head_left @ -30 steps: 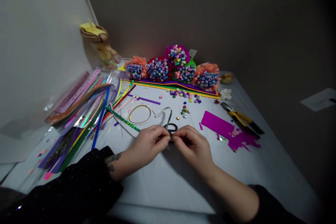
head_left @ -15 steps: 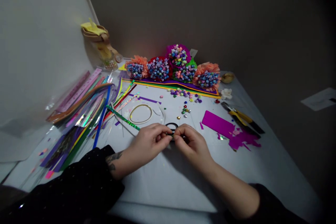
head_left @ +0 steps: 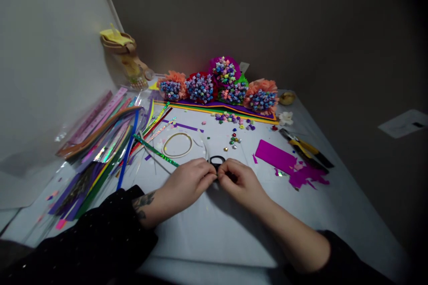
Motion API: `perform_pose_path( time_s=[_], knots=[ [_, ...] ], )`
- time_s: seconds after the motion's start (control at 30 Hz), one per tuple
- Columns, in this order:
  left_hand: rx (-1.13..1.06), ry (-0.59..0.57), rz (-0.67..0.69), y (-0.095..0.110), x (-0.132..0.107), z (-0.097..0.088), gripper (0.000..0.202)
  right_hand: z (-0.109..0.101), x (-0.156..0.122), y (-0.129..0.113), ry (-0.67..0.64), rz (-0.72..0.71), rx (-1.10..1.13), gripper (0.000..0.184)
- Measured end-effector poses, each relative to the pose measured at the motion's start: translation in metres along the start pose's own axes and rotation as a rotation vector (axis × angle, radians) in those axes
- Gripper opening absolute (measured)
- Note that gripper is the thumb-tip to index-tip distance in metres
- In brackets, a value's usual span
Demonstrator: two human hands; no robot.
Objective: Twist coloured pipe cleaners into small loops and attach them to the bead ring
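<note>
- Left hand [head_left: 189, 182]: narrow pinch, fingertips closed on the lower edge of a black loop [head_left: 216, 159], whose material is too small to tell.
- Right hand [head_left: 237, 182]: also a narrow pinch, on the same spot, its fingers touching the left hand's fingers; the two hands hide the loop's lower part.
- The black loop stands up just above and between both hands.
- Left of the left hand: a green glitter strip [head_left: 155, 153], its end close to that hand, and beyond it a thin gold-edged ring [head_left: 177, 144].
- Further left of the left hand: a blue strip [head_left: 127, 151] and a heap of shiny strips and packets [head_left: 100, 142]; markings on a pink ruler-like strip [head_left: 103, 111] are too small to read.
- Right of the right hand: magenta paper [head_left: 276, 156], scraps [head_left: 306, 177], yellow-handled pliers [head_left: 306, 151].
- Ahead of both hands: small paper stars [head_left: 234, 138], then star bouquets [head_left: 217, 84] in crepe paper.
- Far ahead, left of the hands: a glass jar [head_left: 132, 69], with no readable label.
</note>
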State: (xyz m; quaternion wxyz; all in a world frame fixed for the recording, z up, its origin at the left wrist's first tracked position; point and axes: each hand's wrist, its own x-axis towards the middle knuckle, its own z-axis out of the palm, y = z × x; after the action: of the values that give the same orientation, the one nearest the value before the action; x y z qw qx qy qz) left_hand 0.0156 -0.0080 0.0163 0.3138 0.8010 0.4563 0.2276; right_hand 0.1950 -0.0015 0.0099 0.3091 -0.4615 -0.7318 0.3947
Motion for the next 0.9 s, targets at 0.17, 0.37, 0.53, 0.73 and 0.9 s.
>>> perform_pose_path(
  time_s=[0.17,0.37,0.53,0.73,0.9],
  knots=[
    [0.008,0.108,-0.020,0.001,-0.005,0.000,0.013,-0.003,0.003,-0.002,0.025,0.091,0.140,0.007],
    [-0.110,-0.087,0.058,0.009,-0.007,0.001,0.018,-0.007,0.004,0.003,0.097,0.312,0.557,0.011],
    [-0.398,0.004,-0.153,0.006,-0.003,0.008,0.030,-0.004,0.002,0.007,0.069,0.391,0.678,0.013],
    [-0.605,0.070,-0.244,0.005,0.001,0.010,0.016,-0.002,0.003,-0.002,0.038,0.301,0.546,0.014],
    [-0.561,0.089,-0.266,0.010,0.001,0.006,0.014,-0.003,0.003,-0.008,0.031,0.277,0.473,0.011]
  ],
)
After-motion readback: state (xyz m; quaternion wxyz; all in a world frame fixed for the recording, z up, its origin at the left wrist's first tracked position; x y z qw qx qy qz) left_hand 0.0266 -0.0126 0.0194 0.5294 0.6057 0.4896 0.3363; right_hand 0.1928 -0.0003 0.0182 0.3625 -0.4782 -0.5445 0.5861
